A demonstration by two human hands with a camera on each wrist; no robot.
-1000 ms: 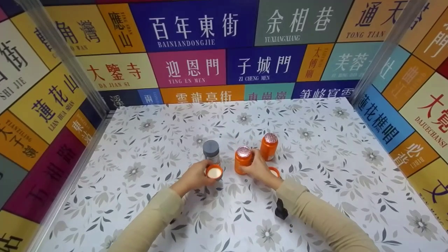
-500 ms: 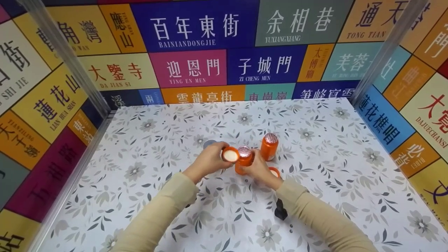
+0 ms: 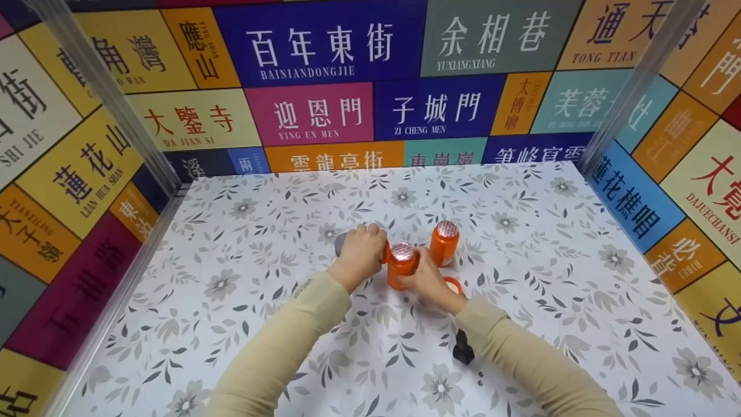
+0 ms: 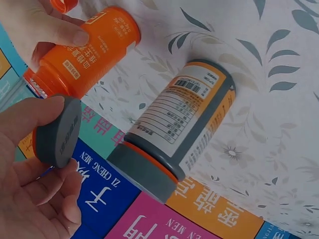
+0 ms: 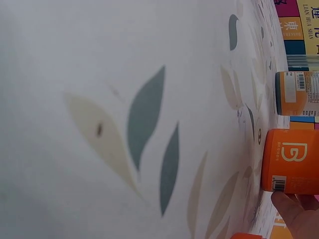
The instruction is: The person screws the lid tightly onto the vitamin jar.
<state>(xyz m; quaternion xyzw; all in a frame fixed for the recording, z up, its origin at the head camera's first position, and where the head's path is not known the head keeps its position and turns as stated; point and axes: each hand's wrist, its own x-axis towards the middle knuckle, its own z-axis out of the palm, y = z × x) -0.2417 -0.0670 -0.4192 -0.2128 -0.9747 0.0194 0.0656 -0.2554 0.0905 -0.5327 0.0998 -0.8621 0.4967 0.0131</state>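
Note:
My left hand (image 3: 360, 255) pinches a grey bottle cap (image 4: 61, 133) with an orange inner edge, tilted beside the foil-sealed mouth of an orange pill bottle (image 3: 399, 277). The right hand (image 3: 431, 279) grips that bottle around its side, and it stands upright on the table. Behind it to the right is a second orange bottle (image 3: 444, 248), its top covered with silver foil. A grey bottle (image 4: 174, 117) with its cap on stands just left, mostly behind my left hand in the head view.
A loose cap (image 3: 453, 285) with an orange rim lies by my right wrist. Nearer me, a small black object (image 3: 462, 348) lies beside the right sleeve. Sign-patterned walls (image 3: 315, 113) border the flower-patterned table (image 3: 278, 208) at the back and sides.
My left hand has lifted the cap from beside the grey bottle, carried it right and turned it over next to the orange bottle's mouth. The right hand has kept its grip in place.

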